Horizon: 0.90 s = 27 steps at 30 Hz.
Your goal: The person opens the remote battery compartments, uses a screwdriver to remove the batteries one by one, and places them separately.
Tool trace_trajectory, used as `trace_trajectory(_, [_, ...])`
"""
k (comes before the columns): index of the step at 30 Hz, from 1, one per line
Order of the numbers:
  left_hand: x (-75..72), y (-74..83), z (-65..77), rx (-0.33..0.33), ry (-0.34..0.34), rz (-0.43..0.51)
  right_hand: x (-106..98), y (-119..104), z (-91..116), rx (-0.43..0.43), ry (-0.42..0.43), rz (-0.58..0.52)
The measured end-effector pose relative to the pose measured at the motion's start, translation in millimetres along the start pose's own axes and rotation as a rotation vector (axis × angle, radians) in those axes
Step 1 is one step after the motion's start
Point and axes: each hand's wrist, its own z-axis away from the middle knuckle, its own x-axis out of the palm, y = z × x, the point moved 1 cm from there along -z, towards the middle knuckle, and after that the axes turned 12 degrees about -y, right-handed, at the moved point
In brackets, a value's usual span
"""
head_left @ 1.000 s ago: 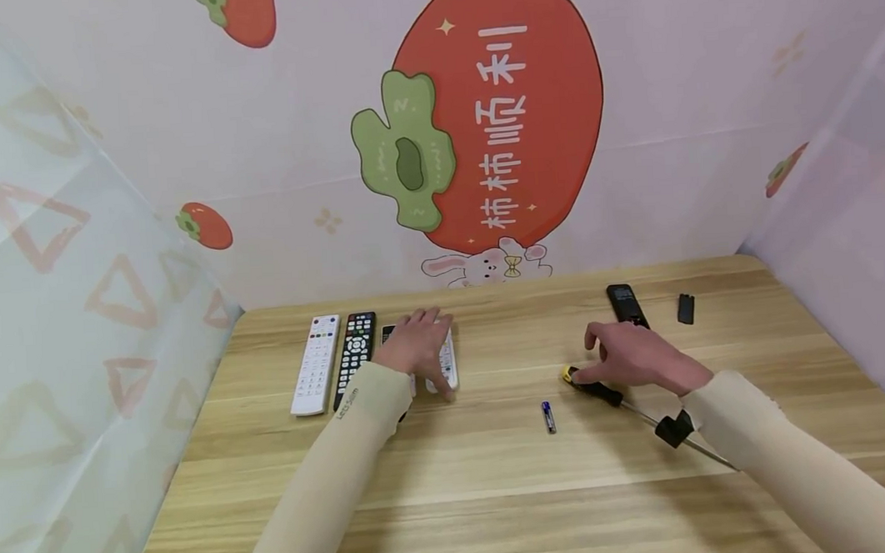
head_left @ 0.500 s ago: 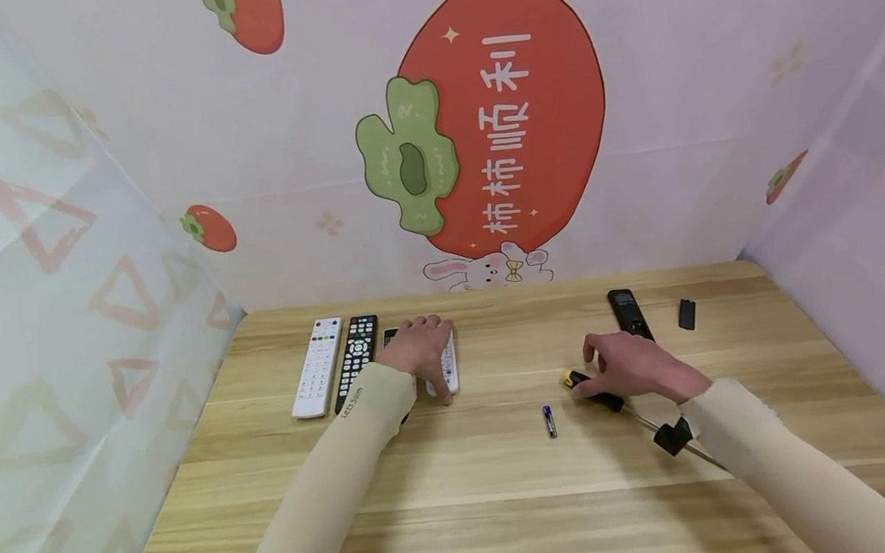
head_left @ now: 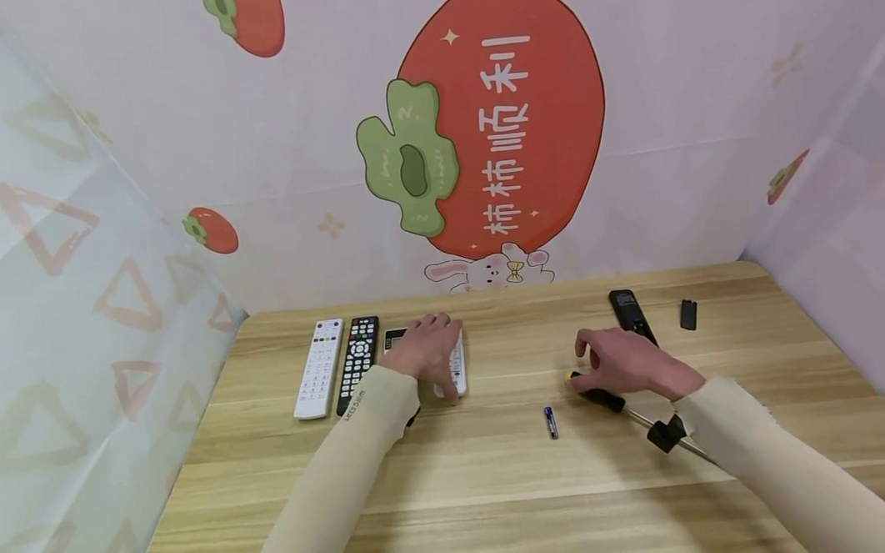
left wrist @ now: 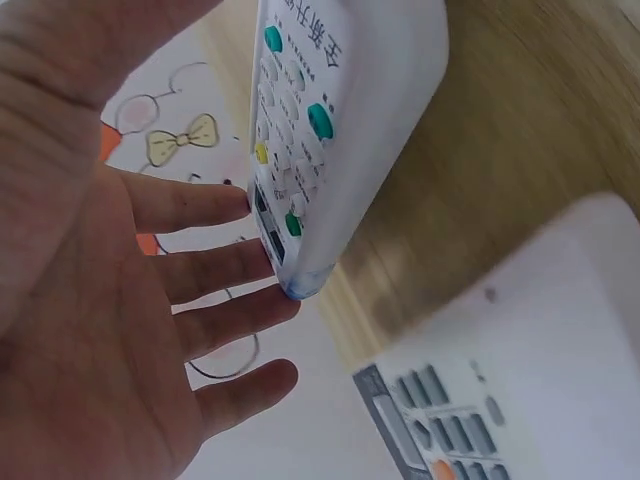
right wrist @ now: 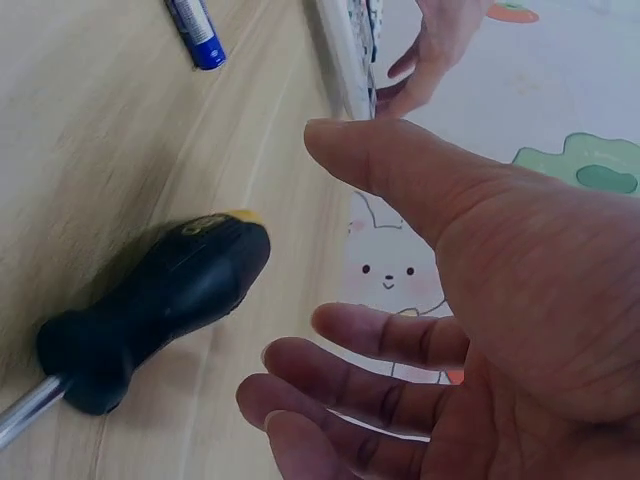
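Observation:
My left hand (head_left: 425, 348) spans a white remote control (head_left: 458, 369), thumb at the near end and fingers over the far end. Up close in the left wrist view, fingertips (left wrist: 290, 300) touch the end of this remote control, which has green and yellow buttons; the thumb is out of that view. My right hand (head_left: 627, 359) hovers over a screwdriver (head_left: 599, 396) with a black and yellow handle. In the right wrist view its fingers (right wrist: 380, 385) are loosely bent, apart from the handle, and hold nothing. A blue battery (head_left: 551, 423) lies left of the screwdriver.
Left of my left hand lie a white remote (head_left: 320, 371), a black remote (head_left: 360, 352) and another remote (head_left: 395, 337) partly hidden by the hand. A black remote lying back up (head_left: 630, 312) and a small black cover (head_left: 688, 314) are at the back right. Printed cloth walls surround the table (head_left: 499, 491).
My left hand has shifted slightly right, and the white remote control under it has moved right with it. My right hand has drawn slightly left and stays above the screwdriver.

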Motion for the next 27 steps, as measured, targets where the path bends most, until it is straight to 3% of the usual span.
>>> trace_trajectory(6, [-3.5,13.8,2.0,0.053,0.052,0.013,-1.5,-9.7,-6.0,-0.033,0.044,-0.038])
trace_trajectory(13, [-5.6,35.6,5.0,0.093,0.113,0.036,0.3,-26.5,-25.1,-0.064,0.077,-0.199])
trace_trajectory(22, [-7.0,58.5,10.9,0.147,0.193,-0.005,5.2,-46.1,-48.1,-0.069,-0.049,-0.476])
trace_trajectory(27, [-7.5,65.5,13.7,0.160,0.220,-0.015,7.8,-49.7,-52.9,-0.136,-0.086,-0.552])
